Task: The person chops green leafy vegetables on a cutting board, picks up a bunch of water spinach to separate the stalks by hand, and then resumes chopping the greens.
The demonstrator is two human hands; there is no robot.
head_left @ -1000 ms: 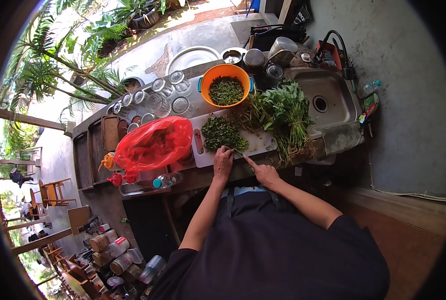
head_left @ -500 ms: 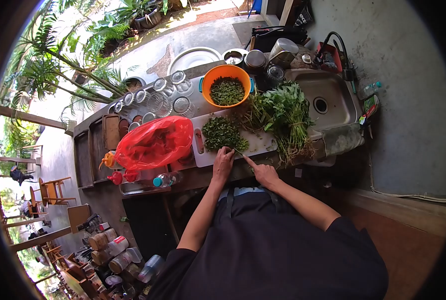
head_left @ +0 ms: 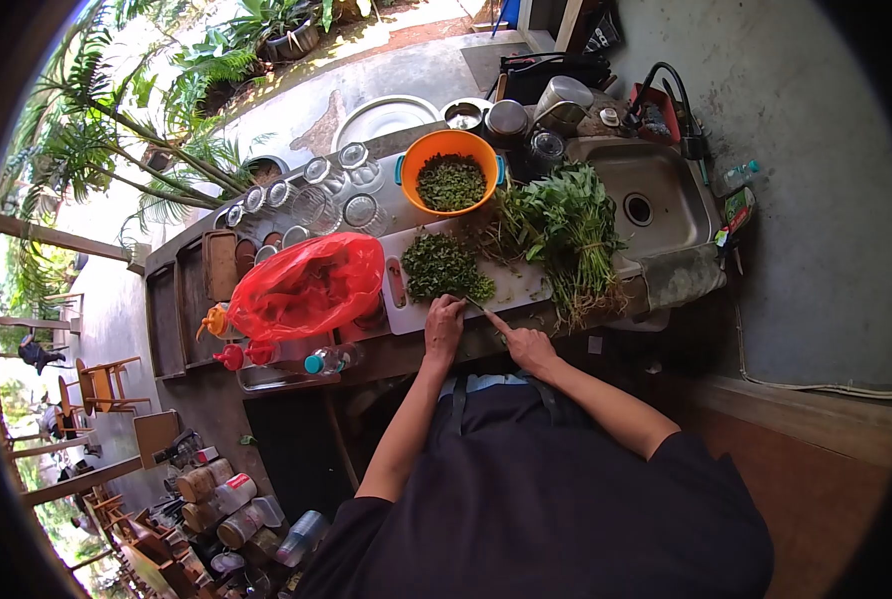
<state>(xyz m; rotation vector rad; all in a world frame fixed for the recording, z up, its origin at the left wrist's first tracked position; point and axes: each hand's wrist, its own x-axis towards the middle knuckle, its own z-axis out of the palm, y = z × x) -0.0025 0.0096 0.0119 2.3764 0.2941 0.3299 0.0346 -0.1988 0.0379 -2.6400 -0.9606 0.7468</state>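
My right hand (head_left: 531, 349) is closed around a knife (head_left: 480, 307), with its index finger stretched along the top toward the blade. The blade points left, over the near edge of a white cutting board (head_left: 413, 317). My left hand (head_left: 445, 324) has its fingers curled together at that same edge, close to the knife tip; what they pinch, if anything, is too small to make out. Just beyond them lies a heap of chopped greens (head_left: 438, 267) on the board. To the right, a bunch of leafy stems with roots (head_left: 578, 235) lies partly across the board.
An orange bowl (head_left: 481, 152) holding chopped greens stands behind the board. A red plastic bag (head_left: 311, 285) and a bottle with a blue cap (head_left: 332, 359) are on the left. Upturned glass jars (head_left: 362, 212) stand farther back. At the right is a metal sink (head_left: 671, 185).
The knife blade shows a little more between my hands, its angle slightly changed. Both hands stay in nearly the same place; the whole view has shifted very slightly.
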